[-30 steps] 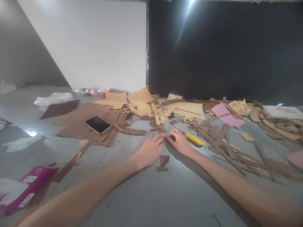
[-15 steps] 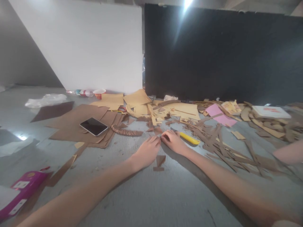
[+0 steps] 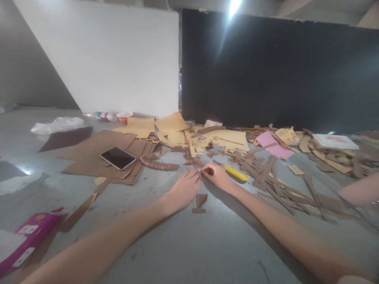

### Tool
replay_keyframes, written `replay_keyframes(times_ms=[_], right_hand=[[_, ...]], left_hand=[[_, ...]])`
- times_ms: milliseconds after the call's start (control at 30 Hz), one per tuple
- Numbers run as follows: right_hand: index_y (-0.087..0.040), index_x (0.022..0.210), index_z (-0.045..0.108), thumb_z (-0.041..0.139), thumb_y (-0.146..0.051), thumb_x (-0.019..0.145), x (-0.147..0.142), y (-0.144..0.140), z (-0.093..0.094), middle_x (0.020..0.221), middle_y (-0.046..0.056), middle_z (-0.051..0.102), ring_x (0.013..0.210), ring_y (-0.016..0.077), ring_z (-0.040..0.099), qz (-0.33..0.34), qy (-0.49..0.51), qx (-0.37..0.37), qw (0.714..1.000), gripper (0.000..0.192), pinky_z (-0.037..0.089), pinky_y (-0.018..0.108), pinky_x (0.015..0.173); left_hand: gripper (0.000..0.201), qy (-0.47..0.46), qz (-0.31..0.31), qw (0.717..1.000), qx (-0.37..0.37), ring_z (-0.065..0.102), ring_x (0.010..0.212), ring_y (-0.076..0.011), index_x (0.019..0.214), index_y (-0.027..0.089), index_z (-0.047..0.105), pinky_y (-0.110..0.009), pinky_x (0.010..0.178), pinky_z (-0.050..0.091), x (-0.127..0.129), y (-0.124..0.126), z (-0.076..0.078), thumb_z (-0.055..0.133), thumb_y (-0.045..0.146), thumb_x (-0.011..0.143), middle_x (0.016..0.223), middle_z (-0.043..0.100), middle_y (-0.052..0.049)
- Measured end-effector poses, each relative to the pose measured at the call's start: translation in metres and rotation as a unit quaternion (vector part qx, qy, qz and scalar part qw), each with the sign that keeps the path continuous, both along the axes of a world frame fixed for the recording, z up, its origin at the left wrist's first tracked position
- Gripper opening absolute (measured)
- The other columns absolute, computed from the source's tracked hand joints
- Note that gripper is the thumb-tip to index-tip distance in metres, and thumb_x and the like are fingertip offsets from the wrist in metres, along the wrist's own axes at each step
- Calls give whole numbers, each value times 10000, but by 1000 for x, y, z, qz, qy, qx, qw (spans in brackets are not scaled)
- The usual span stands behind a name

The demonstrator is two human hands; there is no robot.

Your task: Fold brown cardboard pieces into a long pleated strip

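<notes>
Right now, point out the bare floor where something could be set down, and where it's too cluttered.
Bare grey floor lies between the two forearms, below the small cardboard triangle. Another open patch sits left of the left hand, between the brown sheets under the phone and the pink box. Crowded: cardboard strips right of the right hand and yellow knife.

The left hand (image 3: 185,189) and right hand (image 3: 217,176) meet fingertip to fingertip over a small brown cardboard piece (image 3: 204,172) on the grey concrete floor (image 3: 183,244). A yellow utility knife (image 3: 237,173) lies just beside the right hand. A brown triangular cardboard scrap (image 3: 200,199) lies near the left wrist.
</notes>
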State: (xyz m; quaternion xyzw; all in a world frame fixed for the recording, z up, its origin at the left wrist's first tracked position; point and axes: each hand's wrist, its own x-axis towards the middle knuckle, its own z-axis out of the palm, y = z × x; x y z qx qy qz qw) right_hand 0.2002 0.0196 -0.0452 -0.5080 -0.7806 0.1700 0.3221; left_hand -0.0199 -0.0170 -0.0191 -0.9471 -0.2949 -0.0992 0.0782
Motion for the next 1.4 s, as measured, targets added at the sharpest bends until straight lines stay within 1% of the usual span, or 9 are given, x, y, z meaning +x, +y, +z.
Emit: replay_keyframes(times_ms=[233,367,500,600,733,900,1133,1267,1400], right_hand=[[-206,865,743,720,-193,921,5,2,3,810,3,688,712,162,607,25,19,16,999,62,413,316,735],[-200,855,744,674,-218,992,9,0,8,804,16,689,759,180,623,63,-31,66,995,155,405,363,819],[-207,868,731,562,-269,1083,13,-6,18,822,45,704,828,215,623,111,-122,139,976,280,375,405,862],[-200,821,700,505,-256,1111,15,-10,27,805,46,679,848,219,592,149,-204,189,949,354,348,410,858],[-184,821,690,466,-227,1127,14,-12,33,796,41,649,836,206,559,162,-239,218,932,381,338,402,866],[-180,805,658,475,-206,1114,13,-15,33,809,39,638,822,202,544,168,-241,201,934,360,336,399,865],[-198,894,698,512,-65,968,19,-20,36,799,35,668,825,210,586,183,-171,93,964,241,344,397,870],[-210,974,742,483,-13,865,23,-19,34,822,43,693,827,221,605,196,-152,89,965,343,357,423,909],[-218,971,755,479,-27,858,22,-20,34,804,43,703,805,222,592,200,-153,99,963,354,368,423,902]], left_hand=[[479,-13,-1,1000,-14,545,1403,-302,1383,83,572,-433,1135,475,-1,2,-4,435,45,925,1398,642,-191],[472,-21,1,999,-26,534,1408,-308,1370,62,579,-435,1149,458,-1,2,-3,437,34,921,1390,640,-205],[461,-31,9,999,-35,580,1322,-303,1349,83,596,-431,1111,487,0,1,-2,459,31,912,1352,653,-182],[433,-38,9,999,-37,595,1265,-308,1304,83,624,-431,1080,509,1,1,-2,482,22,899,1311,659,-182],[400,-39,5,998,-40,586,1246,-317,1259,71,649,-433,1062,524,0,1,-5,495,17,893,1280,661,-186],[398,-30,3,999,-39,578,1250,-322,1254,82,656,-440,1063,524,1,1,-5,510,26,888,1281,661,-184],[456,-33,0,998,-55,555,1301,-323,1296,64,627,-438,1077,517,0,2,-2,503,17,859,1335,636,-198],[492,-57,-5,996,-62,511,1402,-307,1357,80,593,-440,1131,483,-2,3,-6,478,20,882,1397,614,-192],[486,-66,-11,995,-68,518,1414,-288,1376,88,578,-434,1162,464,-3,5,-7,463,27,908,1408,614,-177]])
